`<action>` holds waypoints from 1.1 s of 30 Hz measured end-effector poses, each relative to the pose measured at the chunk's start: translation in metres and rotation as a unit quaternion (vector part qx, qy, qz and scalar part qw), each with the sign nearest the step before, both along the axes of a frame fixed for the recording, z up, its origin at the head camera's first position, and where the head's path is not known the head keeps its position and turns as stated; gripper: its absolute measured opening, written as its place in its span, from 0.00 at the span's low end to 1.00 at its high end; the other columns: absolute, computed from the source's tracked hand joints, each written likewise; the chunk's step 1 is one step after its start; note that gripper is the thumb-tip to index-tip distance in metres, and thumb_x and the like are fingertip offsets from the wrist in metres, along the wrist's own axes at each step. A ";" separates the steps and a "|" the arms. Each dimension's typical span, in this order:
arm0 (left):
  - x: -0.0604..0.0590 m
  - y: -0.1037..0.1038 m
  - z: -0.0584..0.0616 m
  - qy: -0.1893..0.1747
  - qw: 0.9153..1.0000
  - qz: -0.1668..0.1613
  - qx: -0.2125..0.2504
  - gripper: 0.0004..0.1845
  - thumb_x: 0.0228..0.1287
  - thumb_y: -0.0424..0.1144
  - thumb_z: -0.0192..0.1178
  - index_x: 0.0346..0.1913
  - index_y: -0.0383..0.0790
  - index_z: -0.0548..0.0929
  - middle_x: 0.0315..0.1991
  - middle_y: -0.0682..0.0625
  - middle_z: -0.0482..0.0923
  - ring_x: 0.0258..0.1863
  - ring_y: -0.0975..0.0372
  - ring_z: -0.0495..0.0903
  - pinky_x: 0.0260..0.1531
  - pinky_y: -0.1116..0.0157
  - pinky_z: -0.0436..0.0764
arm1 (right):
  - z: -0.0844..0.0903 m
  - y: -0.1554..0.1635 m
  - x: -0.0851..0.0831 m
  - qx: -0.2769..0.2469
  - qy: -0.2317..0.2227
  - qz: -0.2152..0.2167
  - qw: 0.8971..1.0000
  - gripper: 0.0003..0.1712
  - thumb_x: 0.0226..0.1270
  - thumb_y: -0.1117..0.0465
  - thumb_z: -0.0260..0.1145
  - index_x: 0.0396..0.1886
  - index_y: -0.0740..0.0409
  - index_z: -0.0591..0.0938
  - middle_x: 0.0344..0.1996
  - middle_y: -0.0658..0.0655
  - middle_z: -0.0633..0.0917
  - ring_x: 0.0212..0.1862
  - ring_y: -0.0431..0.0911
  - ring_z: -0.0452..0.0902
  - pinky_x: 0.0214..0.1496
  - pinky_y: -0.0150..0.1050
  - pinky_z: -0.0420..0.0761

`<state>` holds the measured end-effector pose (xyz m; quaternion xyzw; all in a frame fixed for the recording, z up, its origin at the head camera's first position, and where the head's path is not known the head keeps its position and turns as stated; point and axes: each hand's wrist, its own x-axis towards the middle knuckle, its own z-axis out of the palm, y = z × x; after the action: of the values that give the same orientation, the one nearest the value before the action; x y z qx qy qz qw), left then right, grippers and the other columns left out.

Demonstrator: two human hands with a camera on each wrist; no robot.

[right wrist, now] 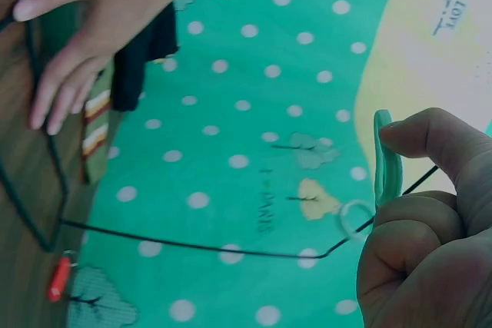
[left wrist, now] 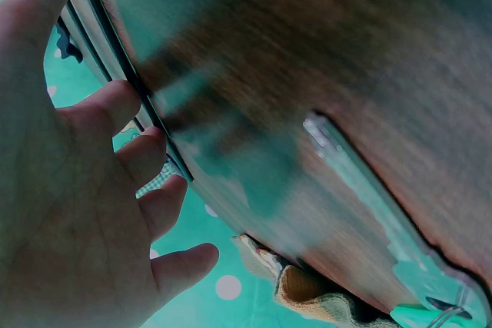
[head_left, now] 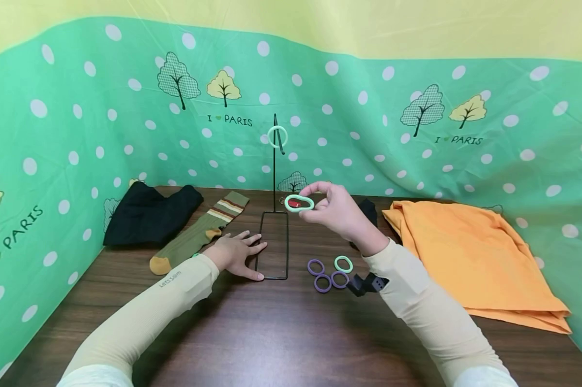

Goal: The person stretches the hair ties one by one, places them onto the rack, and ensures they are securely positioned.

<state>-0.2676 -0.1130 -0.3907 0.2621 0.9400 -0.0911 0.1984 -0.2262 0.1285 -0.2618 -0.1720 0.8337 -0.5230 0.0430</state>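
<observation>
one green ring [head_left: 277, 136] is hanging on the stand [head_left: 275, 161]; right hand [head_left: 339, 210] is pinching a second ring [head_left: 299, 203]; left hand [head_left: 235, 252], fingers flat, is pressing the base; four rings [head_left: 329, 272] are waiting.

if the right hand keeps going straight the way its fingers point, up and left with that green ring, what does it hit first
Probably the upright rod of the black wire stand, which carries another green ring on its hook. The right hand pinches a green hair ring just right of the rod; depth is unclear.
</observation>
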 end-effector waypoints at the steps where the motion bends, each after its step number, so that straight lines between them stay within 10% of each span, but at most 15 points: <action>1: 0.000 0.000 0.000 0.000 1.000 0.000 0.001 0.51 0.46 0.80 0.44 0.73 0.63 0.45 0.75 0.58 0.39 0.74 0.55 0.39 0.66 0.43 0.50 | 0.004 -0.001 0.001 -0.009 0.004 0.004 1.000 0.20 0.53 0.70 0.66 0.47 0.63 0.74 0.06 0.45 0.62 0.11 0.37 0.53 0.15 0.30 0.55; 18: -0.001 0.000 0.000 -0.001 1.000 0.006 -0.003 0.52 0.45 0.81 0.43 0.73 0.64 0.45 0.75 0.59 0.39 0.74 0.55 0.39 0.66 0.43 0.50 | 0.059 -0.023 0.013 -0.075 0.124 -0.001 0.989 0.20 0.50 0.70 0.67 0.45 0.59 0.74 0.05 0.46 0.57 0.11 0.40 0.49 0.15 0.32 0.55; 33: 0.002 0.000 0.001 -0.003 1.000 0.012 0.009 0.51 0.46 0.79 0.46 0.73 0.64 0.45 0.75 0.59 0.39 0.74 0.55 0.39 0.66 0.43 0.49 | 0.047 -0.049 -0.050 0.061 0.209 -0.126 0.968 0.30 0.54 0.62 0.69 0.56 0.52 0.67 0.11 0.50 0.61 0.15 0.42 0.57 0.19 0.32 0.61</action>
<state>-0.2655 -0.1135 -0.3900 0.2530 0.9432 -0.0791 0.2003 -0.2762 0.0799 -0.2146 -0.1680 0.8696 -0.4244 -0.1884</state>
